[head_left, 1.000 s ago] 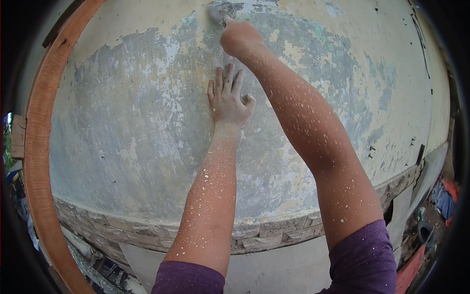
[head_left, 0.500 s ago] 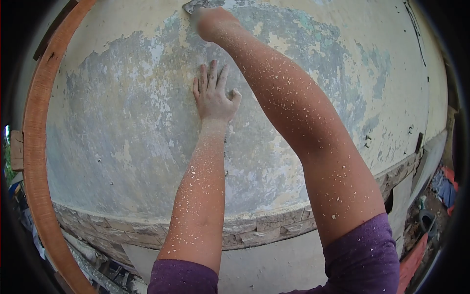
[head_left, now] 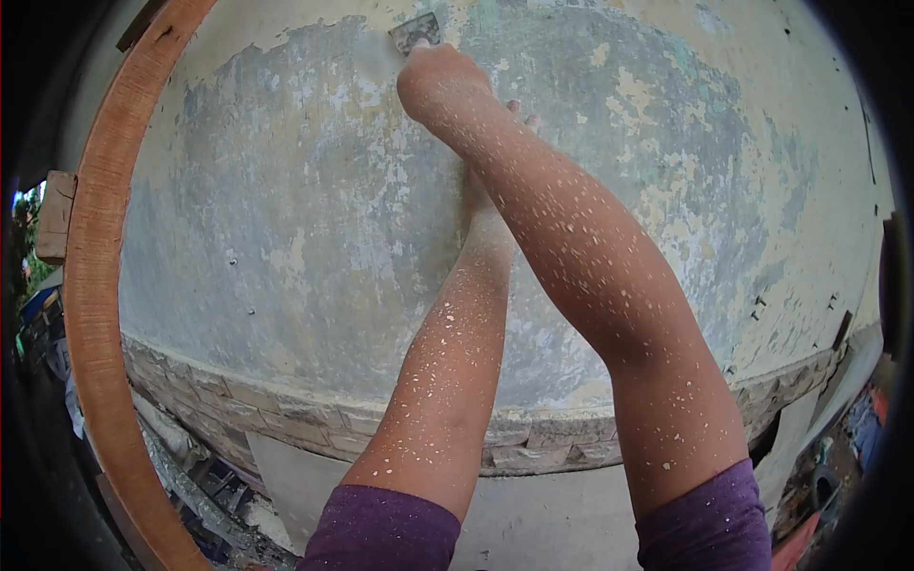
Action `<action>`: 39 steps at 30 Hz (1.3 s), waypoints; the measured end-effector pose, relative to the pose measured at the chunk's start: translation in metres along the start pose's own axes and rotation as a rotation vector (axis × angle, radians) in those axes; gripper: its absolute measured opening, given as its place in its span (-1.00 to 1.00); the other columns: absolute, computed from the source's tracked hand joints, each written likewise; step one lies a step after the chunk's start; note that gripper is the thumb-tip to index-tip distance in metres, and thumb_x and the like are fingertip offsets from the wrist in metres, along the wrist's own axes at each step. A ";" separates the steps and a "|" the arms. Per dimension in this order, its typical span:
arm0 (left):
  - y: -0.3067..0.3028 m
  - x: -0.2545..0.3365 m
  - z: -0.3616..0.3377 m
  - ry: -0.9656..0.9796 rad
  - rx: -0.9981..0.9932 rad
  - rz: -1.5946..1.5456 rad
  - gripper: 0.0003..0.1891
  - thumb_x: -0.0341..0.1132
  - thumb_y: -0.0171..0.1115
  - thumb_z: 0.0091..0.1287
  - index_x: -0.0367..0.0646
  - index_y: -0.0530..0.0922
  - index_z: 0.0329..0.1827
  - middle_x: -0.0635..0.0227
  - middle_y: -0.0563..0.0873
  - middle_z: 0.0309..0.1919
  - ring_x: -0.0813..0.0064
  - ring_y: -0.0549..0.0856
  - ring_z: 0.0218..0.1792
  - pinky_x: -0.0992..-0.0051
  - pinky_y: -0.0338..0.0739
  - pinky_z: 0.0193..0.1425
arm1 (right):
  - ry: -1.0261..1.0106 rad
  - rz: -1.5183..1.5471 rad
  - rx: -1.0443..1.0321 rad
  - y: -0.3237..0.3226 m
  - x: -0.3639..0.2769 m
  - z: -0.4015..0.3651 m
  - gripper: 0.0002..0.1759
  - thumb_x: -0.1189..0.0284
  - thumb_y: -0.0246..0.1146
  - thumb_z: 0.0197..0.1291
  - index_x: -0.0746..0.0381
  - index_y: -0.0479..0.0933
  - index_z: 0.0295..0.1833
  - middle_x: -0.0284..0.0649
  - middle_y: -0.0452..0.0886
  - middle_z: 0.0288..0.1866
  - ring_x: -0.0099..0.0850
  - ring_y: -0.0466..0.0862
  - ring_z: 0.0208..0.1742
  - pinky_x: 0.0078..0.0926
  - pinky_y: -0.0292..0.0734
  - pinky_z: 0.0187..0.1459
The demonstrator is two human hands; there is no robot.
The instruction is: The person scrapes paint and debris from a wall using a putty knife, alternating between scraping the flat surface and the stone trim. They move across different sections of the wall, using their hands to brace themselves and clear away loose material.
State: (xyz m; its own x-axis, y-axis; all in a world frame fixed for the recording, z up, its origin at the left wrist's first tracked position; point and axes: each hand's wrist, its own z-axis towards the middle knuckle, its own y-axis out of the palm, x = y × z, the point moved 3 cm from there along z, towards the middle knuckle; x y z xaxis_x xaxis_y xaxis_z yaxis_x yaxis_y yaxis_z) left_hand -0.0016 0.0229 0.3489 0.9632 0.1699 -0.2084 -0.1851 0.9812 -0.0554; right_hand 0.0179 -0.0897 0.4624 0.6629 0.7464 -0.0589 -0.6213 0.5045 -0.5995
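Note:
A flat metal scraper point(head_left: 416, 33) lies against the upper part of a wall point(head_left: 314, 219) with peeling paint. My right hand point(head_left: 443, 84) is closed around its handle, back of the hand toward me. Behind my right forearm, my left hand point(head_left: 525, 116) is mostly hidden; only a few fingertips show, apart from each other near the wall. Pale paint flakes dot both forearms. Grey-blue patches show where the cream paint is gone.
A curved wooden frame point(head_left: 98, 276) runs down the left side. A stone ledge point(head_left: 314, 419) crosses below the painted wall. Small bolts stick out at the lower left and right. Cloth and debris point(head_left: 826, 485) lie at the lower right.
The view has shifted, and the wall sits lower at the top. The scraper and my right hand show lower and farther right. My right forearm now covers most of my left hand.

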 end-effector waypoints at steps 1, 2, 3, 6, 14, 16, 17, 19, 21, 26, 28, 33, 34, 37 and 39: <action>-0.002 0.002 -0.001 0.031 0.038 0.001 -0.27 0.05 0.03 0.32 -0.06 0.13 0.51 0.19 0.04 0.53 0.09 -0.07 0.55 -0.02 -0.25 0.57 | -0.002 -0.002 -0.007 0.010 -0.002 -0.005 -0.61 0.49 -0.02 0.31 0.31 0.46 0.22 0.07 0.62 0.05 -0.08 0.65 0.09 -0.11 0.58 0.07; -0.002 0.003 -0.002 0.024 0.039 0.002 -0.27 0.05 0.03 0.32 -0.06 0.13 0.51 0.19 0.04 0.53 0.09 -0.07 0.55 -0.02 -0.25 0.57 | -0.005 -0.001 0.055 0.022 -0.002 -0.010 -0.62 0.49 -0.01 0.31 0.31 0.48 0.19 0.07 0.63 0.03 -0.07 0.66 0.07 -0.11 0.58 0.06; -0.002 0.004 -0.003 0.042 0.049 -0.083 -0.28 0.05 0.00 0.33 -0.03 0.11 0.52 0.20 0.01 0.54 0.05 -0.07 0.54 -0.06 -0.24 0.56 | -0.008 0.004 0.122 0.029 -0.003 -0.010 -0.63 0.50 0.00 0.30 0.31 0.50 0.17 0.06 0.64 0.01 -0.07 0.67 0.04 -0.12 0.59 0.05; -0.002 -0.010 0.001 0.086 0.046 -0.126 -0.27 0.09 -0.04 0.34 0.03 0.05 0.54 0.22 -0.05 0.56 0.03 -0.09 0.54 -0.11 -0.25 0.54 | -0.066 0.039 0.085 0.021 -0.031 0.026 -0.61 0.51 0.01 0.29 0.32 0.47 0.21 0.06 0.65 -0.01 -0.03 0.67 0.03 -0.10 0.59 0.05; -0.012 -0.006 -0.016 0.104 -0.002 -0.174 -0.26 0.12 -0.02 0.34 0.04 0.08 0.53 0.21 0.00 0.55 0.05 -0.10 0.55 -0.11 -0.23 0.54 | -0.026 -0.015 0.068 0.034 -0.044 0.021 -0.68 0.50 0.06 0.28 0.30 0.58 0.08 0.04 0.65 0.03 -0.11 0.67 0.06 -0.17 0.60 0.05; -0.011 -0.009 -0.014 0.097 0.103 -0.090 -0.25 0.13 0.01 0.33 0.03 0.09 0.53 0.24 0.04 0.54 0.04 -0.07 0.54 -0.13 -0.22 0.53 | -0.044 0.052 0.137 0.029 -0.050 0.041 -0.69 0.49 0.07 0.28 0.30 0.61 0.05 0.04 0.65 0.03 -0.13 0.67 0.07 -0.18 0.60 0.05; -0.012 -0.008 -0.013 0.111 0.112 -0.072 -0.25 0.13 0.01 0.33 0.03 0.09 0.53 0.24 0.04 0.54 0.04 -0.07 0.54 -0.13 -0.22 0.53 | -0.056 0.058 0.126 0.025 -0.063 0.059 -0.68 0.49 0.06 0.29 0.29 0.59 0.09 0.03 0.64 0.05 -0.13 0.66 0.08 -0.19 0.59 0.06; -0.012 -0.008 -0.013 0.125 0.099 0.015 -0.25 0.13 0.02 0.33 0.04 0.09 0.53 0.24 0.05 0.54 0.05 -0.06 0.54 -0.12 -0.22 0.54 | -0.056 0.066 0.102 0.028 -0.069 0.071 -0.66 0.49 0.05 0.29 0.29 0.57 0.12 0.02 0.63 0.06 -0.14 0.66 0.09 -0.19 0.59 0.06; -0.014 -0.007 -0.014 0.123 0.108 0.098 -0.26 0.12 0.02 0.33 0.04 0.10 0.53 0.24 0.05 0.54 0.06 -0.06 0.54 -0.11 -0.21 0.54 | -0.081 0.077 0.137 0.025 -0.073 0.076 -0.65 0.50 0.04 0.29 0.26 0.55 0.14 -0.01 0.63 0.07 -0.16 0.65 0.10 -0.20 0.58 0.06; -0.016 -0.007 -0.017 0.103 0.078 0.265 -0.26 0.11 0.04 0.32 0.04 0.11 0.52 0.24 0.07 0.53 0.08 -0.04 0.54 -0.08 -0.20 0.55 | -0.106 -0.011 0.114 0.039 -0.062 0.054 -0.63 0.50 0.01 0.29 0.24 0.54 0.17 -0.03 0.62 0.10 -0.16 0.66 0.09 -0.19 0.59 0.05; -0.017 -0.005 -0.017 0.134 0.072 0.328 -0.27 0.10 0.04 0.32 0.05 0.11 0.52 0.24 0.08 0.53 0.09 -0.03 0.54 -0.07 -0.20 0.55 | -0.113 0.013 0.135 0.033 -0.059 0.060 -0.63 0.49 0.00 0.30 0.23 0.53 0.17 -0.02 0.62 0.10 -0.16 0.66 0.08 -0.18 0.59 0.04; -0.018 -0.003 -0.016 0.173 0.057 0.405 -0.27 0.09 0.05 0.32 0.05 0.12 0.51 0.24 0.10 0.52 0.11 -0.02 0.54 -0.05 -0.19 0.55 | -0.054 -0.007 0.086 0.026 -0.022 0.042 -0.59 0.46 -0.04 0.31 0.23 0.45 0.24 -0.03 0.65 0.00 -0.14 0.67 0.06 -0.20 0.61 0.02; -0.018 -0.002 -0.016 0.170 0.050 0.424 -0.27 0.09 0.06 0.32 0.05 0.12 0.51 0.24 0.10 0.52 0.12 -0.01 0.54 -0.04 -0.19 0.56 | -0.036 0.006 0.145 0.026 0.001 0.035 -0.52 0.42 -0.03 0.32 0.17 0.38 0.35 -0.02 0.67 -0.07 -0.15 0.69 -0.01 -0.20 0.62 -0.02; -0.022 -0.005 -0.009 -0.089 -0.077 -0.234 -0.29 0.07 0.05 0.33 0.07 0.10 0.51 0.31 0.10 0.52 0.35 -0.03 0.55 0.21 -0.19 0.61 | 0.075 -0.041 0.187 0.015 0.085 -0.035 -0.48 0.35 -0.04 0.35 -0.05 0.30 0.43 0.03 0.68 -0.22 -0.13 0.72 -0.24 -0.14 0.62 -0.17; -0.018 -0.001 -0.011 -0.029 0.066 -0.231 -0.29 -0.03 0.13 0.24 0.05 0.19 0.47 0.34 0.17 0.50 0.30 0.01 0.54 0.17 -0.15 0.60 | 0.171 -0.037 0.205 0.011 0.140 -0.083 -0.49 0.30 -0.01 0.37 -0.05 0.29 0.43 0.07 0.67 -0.29 -0.02 0.70 -0.31 -0.09 0.61 -0.21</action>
State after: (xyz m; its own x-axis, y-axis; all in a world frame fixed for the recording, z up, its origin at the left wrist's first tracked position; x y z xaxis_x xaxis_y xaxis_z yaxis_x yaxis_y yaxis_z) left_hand -0.0014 0.0041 0.3399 0.9839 -0.0582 -0.1691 0.0532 0.9980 -0.0340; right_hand 0.1389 -0.0157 0.3813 0.7372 0.6499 -0.1846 -0.6551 0.6208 -0.4306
